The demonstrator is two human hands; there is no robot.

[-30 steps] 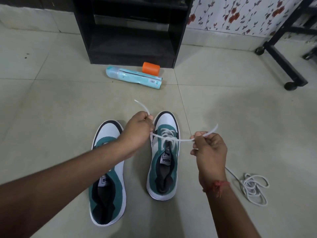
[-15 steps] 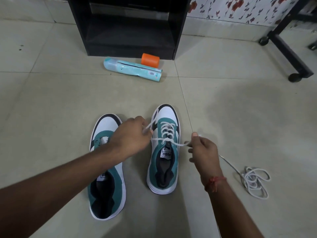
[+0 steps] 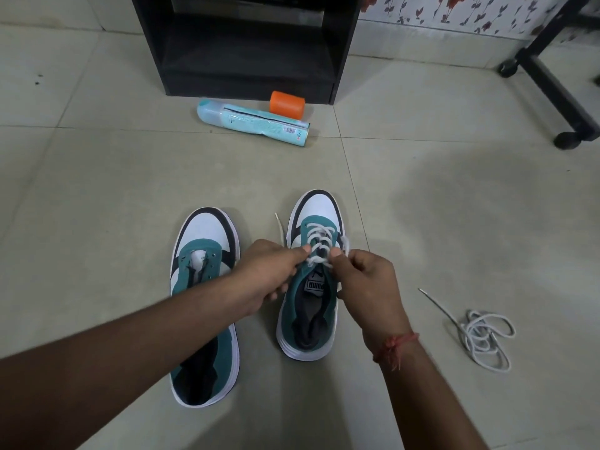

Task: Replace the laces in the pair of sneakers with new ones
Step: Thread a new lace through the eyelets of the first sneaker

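My left hand [image 3: 269, 274] and right hand [image 3: 363, 280] hide the knot; both pinch the white lace [image 3: 319, 254] over the teal-and-white sneaker [image 3: 311, 287].

Teal, white and black sneakers [image 3: 308, 287] are wearing a white lace [image 3: 319, 241]; an orange cap [image 3: 287, 104] is lying beside a pale turquoise bottle [image 3: 253, 123]
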